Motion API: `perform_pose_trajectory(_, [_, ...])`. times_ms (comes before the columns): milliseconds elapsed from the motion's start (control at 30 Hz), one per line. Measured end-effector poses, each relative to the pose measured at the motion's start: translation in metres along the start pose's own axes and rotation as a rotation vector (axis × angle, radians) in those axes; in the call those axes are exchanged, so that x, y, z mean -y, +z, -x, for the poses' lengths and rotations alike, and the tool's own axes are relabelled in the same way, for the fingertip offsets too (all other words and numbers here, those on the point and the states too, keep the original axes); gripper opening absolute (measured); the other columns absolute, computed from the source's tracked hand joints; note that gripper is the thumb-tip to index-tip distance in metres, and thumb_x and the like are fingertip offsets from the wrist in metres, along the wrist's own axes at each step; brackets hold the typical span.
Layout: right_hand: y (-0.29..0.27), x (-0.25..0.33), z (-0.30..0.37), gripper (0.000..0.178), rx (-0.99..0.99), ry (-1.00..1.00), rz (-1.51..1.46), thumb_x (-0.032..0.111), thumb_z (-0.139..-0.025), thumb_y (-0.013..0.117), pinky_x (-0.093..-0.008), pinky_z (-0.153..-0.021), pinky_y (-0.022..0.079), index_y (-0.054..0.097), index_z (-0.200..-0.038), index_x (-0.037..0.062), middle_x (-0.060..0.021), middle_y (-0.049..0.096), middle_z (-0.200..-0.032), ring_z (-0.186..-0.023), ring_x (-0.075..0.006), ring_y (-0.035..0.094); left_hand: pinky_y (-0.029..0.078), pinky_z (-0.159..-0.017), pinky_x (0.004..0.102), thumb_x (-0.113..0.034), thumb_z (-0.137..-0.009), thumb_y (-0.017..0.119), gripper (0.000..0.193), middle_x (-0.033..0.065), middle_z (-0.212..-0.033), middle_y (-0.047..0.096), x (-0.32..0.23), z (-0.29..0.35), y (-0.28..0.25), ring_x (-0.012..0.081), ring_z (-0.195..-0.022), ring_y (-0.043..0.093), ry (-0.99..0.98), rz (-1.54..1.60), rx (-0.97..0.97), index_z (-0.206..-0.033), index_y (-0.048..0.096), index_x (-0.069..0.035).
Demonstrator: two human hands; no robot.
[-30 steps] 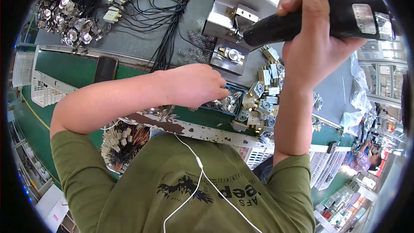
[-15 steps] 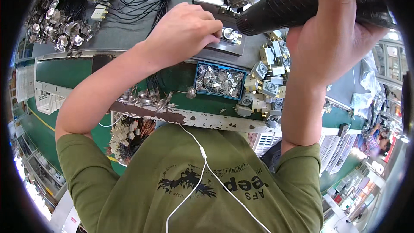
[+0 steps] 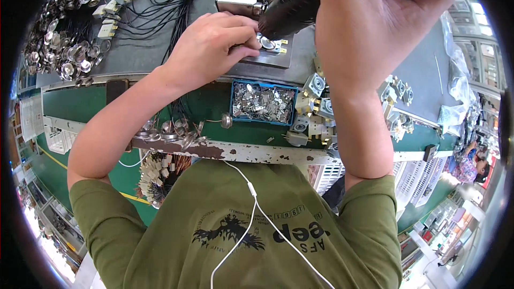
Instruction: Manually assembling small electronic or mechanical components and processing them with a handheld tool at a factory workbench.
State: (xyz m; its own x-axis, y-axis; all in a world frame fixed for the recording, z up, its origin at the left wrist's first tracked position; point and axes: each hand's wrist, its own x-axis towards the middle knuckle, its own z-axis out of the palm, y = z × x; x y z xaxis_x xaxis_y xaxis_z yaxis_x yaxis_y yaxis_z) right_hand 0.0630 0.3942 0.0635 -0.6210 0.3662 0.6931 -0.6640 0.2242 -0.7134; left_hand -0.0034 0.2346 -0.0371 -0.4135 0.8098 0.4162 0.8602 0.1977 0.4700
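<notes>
Left hand pinching one small round metal part on grey fixture plate at desk's far edge, steadying it under the driver tip. Right hand clenched around one black electric screwdriver. One blue tray of clips just nearside.

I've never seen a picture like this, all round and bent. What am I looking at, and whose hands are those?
No robot here: a person wears a wide-angle camera on the head, looking down, so straight edges curve. The green shirt at the bottom is the person's own. Their left hand pinches a small round metal part on a metal plate. Their right hand grips a black power tool whose tip meets that part. On the bench lie a blue tray of small metal pieces, bundles of black wires, and a heap of shiny round parts.
</notes>
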Motion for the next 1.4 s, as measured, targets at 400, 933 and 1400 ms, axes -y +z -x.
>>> perform_pose_trajectory(400, [0.018, -0.007, 0.0, 0.035, -0.004, 0.011, -0.101, 0.002, -0.09, 0.076, -0.0276, -0.057, 0.055, 0.058, -0.119, -0.0058, -0.0082, 0.069, -0.086, -0.067, -0.0138, 0.067, 0.052, -0.084, 0.0411, -0.012, -0.085, 0.077, 0.012, 0.0045, -0.097, 0.069, -0.001, 0.002, -0.002, 0.0279, -0.095, 0.067, -0.006, -0.002, 0.015, -0.09, 0.068, -0.006])
perform_pose_trajectory(933, [0.027, -0.021, 0.003, 0.052, 0.068, 0.143, -0.167, -0.011, -0.085, 0.075, -0.0278, -0.067, 0.058, 0.044, -0.127, -0.002, -0.0132, 0.068, -0.1, -0.082, -0.0158, 0.069, 0.056, -0.082, 0.0491, -0.026, -0.091, 0.073, 0.029, 0.0157, -0.094, 0.071, -0.009, -0.017, -0.018, 0.0364, -0.096, 0.069, -0.287, -0.035, 0.378, -0.114, 0.066, -0.008])
perform_pose_trajectory(1400, [0.037, -0.014, 0.001, 0.056, 0.088, 0.134, -0.266, -0.01, -0.085, 0.076, -0.0298, -0.064, 0.059, 0.046, -0.131, 0.0018, -0.0117, 0.069, -0.103, -0.08, -0.0161, 0.07, 0.056, -0.083, 0.0456, -0.028, -0.089, 0.075, 0.028, 0.0137, -0.098, 0.07, 0.005, -0.002, -0.004, 0.0341, -0.096, 0.069, -0.15, -0.072, 0.239, -0.107, 0.071, -0.007])
